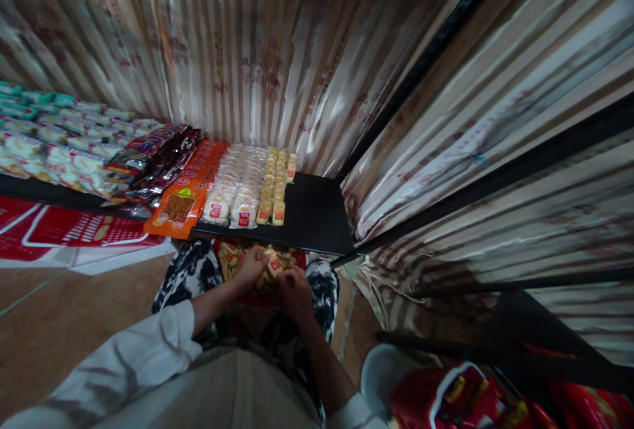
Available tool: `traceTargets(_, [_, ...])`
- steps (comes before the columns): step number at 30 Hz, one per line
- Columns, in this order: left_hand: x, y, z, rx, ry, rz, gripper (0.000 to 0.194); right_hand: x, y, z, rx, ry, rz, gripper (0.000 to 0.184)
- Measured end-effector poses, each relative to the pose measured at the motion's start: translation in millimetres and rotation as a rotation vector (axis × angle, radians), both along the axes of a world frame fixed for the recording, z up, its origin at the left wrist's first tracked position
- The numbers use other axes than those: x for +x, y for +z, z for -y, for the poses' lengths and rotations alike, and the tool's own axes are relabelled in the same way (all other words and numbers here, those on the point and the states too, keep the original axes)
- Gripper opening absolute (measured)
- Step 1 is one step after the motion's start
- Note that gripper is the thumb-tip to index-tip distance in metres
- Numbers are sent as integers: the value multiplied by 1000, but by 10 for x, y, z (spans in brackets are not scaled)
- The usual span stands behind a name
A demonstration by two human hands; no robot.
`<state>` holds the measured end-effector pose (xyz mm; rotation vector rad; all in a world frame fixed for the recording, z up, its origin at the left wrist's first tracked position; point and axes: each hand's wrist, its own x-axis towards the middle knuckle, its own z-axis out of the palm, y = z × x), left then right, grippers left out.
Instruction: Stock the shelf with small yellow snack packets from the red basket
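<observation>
Both my hands are low in front of me, over a red container of small yellow snack packets resting between my knees. My left hand is closed around some of the small yellow packets. My right hand is closed too, its fingers at the same bunch of packets. Just beyond my hands a black shelf carries rows of matching small yellow packets, white wrapped packets and orange snack packs.
Dark glossy packs and green-white packets fill the shelf's left part. Red and white cartons lie under it. Striped foil sheeting covers the walls. A white bucket and red bags stand at lower right beside a black frame.
</observation>
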<state>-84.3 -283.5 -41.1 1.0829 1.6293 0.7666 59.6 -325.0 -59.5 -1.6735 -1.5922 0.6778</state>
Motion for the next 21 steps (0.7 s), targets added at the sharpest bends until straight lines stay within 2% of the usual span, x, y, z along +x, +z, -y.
traceTargets(2, [21, 139, -19, 66, -103, -93, 13, 50, 70, -21, 9, -21, 25, 14])
traceTargets(4, [55, 284, -44, 140, -194, -148, 19, 94, 148, -51, -46, -15, -1, 18])
traceTargets(7, [129, 476, -101, 239, -288, -179, 26, 149, 249, -111, -110, 29, -133, 35])
traceTargets(10, [224, 606, -195, 324, -353, -191, 29, 212, 310, -191, -93, 58, -266, 38])
traceTargets(16, [479, 816, -455, 392, -376, -256, 38, 349, 357, -461, -11, -36, -376, 40])
traceTargets(21, [727, 940, -573, 386, -279, -267, 50, 434, 335, -869, 17, -117, -478, 38])
